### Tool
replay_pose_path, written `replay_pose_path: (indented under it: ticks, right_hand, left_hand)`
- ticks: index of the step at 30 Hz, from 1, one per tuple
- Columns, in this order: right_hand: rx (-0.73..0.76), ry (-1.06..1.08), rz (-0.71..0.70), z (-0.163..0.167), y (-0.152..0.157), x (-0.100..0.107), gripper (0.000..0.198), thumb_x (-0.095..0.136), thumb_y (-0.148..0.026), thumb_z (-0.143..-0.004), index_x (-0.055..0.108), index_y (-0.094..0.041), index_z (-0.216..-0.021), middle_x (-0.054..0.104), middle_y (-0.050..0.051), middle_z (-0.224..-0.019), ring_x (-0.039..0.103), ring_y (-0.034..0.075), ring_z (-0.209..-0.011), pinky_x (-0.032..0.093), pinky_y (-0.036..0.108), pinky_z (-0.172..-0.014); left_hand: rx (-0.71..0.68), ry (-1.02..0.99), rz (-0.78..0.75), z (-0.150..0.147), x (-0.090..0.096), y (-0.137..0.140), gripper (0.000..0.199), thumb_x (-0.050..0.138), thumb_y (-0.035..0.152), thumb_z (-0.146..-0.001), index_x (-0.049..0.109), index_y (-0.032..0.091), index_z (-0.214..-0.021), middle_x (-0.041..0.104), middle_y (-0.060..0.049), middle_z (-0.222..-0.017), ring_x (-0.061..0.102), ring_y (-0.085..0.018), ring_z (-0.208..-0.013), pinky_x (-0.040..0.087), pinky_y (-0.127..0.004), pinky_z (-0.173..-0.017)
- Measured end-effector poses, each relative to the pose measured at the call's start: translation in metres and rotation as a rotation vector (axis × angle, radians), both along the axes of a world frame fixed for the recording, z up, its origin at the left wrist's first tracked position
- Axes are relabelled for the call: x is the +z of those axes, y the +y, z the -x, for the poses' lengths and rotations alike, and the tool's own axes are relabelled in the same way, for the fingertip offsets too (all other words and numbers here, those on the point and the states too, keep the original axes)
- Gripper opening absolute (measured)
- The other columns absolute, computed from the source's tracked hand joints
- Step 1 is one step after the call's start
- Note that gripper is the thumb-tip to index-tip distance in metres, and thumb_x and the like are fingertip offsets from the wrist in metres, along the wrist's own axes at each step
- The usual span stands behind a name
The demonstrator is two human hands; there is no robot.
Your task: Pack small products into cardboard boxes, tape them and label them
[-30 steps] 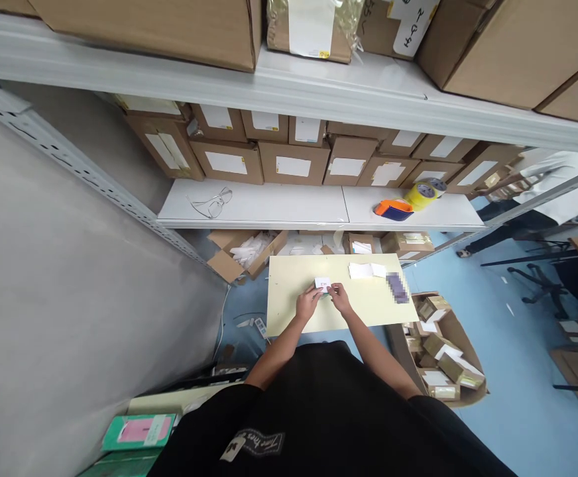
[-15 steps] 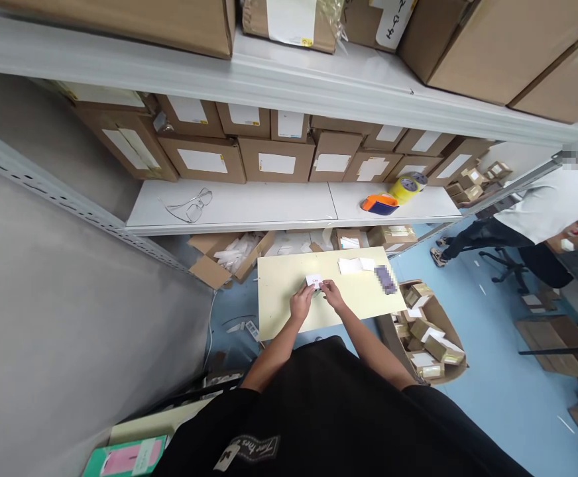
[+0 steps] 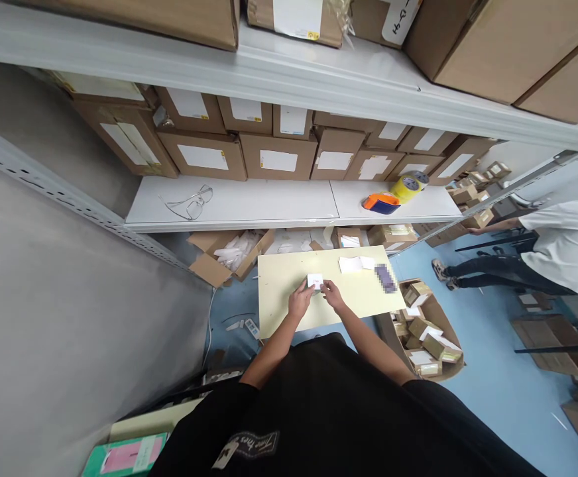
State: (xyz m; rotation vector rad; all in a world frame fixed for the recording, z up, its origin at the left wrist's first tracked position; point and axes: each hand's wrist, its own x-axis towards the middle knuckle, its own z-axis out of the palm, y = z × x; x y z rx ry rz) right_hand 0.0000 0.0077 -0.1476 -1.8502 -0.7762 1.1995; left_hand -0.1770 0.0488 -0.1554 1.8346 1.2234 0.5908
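Observation:
Between my two hands is a small white box (image 3: 314,279) with dark writing on its face, held just over the pale yellow tabletop (image 3: 279,278). My left hand (image 3: 299,300) grips its left side, fingers closed against it. On the opposite side, my right hand (image 3: 332,293) pinches the box's right edge. Farther right on the table lie white papers or cards (image 3: 356,264) and a dark blurred-out rectangle (image 3: 385,278).
Above the table, a shelf (image 3: 269,202) bears glasses (image 3: 192,203), yellow tape rolls (image 3: 407,187) and an orange-and-blue item (image 3: 381,203). Cardboard boxes (image 3: 279,158) line its back. A large carton (image 3: 443,324) of small boxes stands right. A person in white (image 3: 562,238) is farther right.
The white box has tipped slightly, so its face shows more fully between my hands. At the right, the other person has shifted, and an outstretched arm now shows.

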Motion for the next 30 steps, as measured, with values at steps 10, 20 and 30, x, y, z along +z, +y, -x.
replay_pose_path:
  ticks: [10,20,30]
  right_hand:
    - [-0.024,0.103,0.027,0.012,0.014,-0.003,0.065,0.071,-0.077,-0.07,0.067,-0.025,-0.108,0.074,0.005,-0.096,0.07,0.023,-0.091,0.054,0.038,-0.085]
    - [0.142,0.334,0.029,0.119,0.133,0.005,0.044,0.071,-0.051,-0.081,0.069,-0.031,-0.12,0.075,0.004,-0.115,0.07,0.022,-0.106,0.054,0.041,-0.097]
    - [0.172,0.229,0.017,0.117,0.104,0.017,0.048,0.077,-0.051,-0.072,0.072,-0.027,-0.113,0.077,0.008,-0.104,0.068,0.025,-0.093,0.054,0.039,-0.079]
  left_hand:
    - [0.049,-0.078,-0.02,0.007,-0.007,0.01,0.034,0.061,0.018,-0.096,0.08,0.029,-0.122,0.064,-0.006,-0.149,0.071,-0.027,-0.124,0.058,-0.043,-0.108]
    - [0.366,-0.092,-0.06,0.089,0.001,0.096,0.042,0.061,0.006,-0.088,0.077,0.022,-0.124,0.066,-0.009,-0.147,0.064,-0.027,-0.134,0.05,-0.046,-0.118]
    - [0.42,0.029,-0.279,0.112,0.04,0.084,0.023,0.063,0.012,-0.085,0.078,0.025,-0.097,0.071,-0.009,-0.137,0.066,-0.028,-0.129,0.054,-0.043,-0.112]
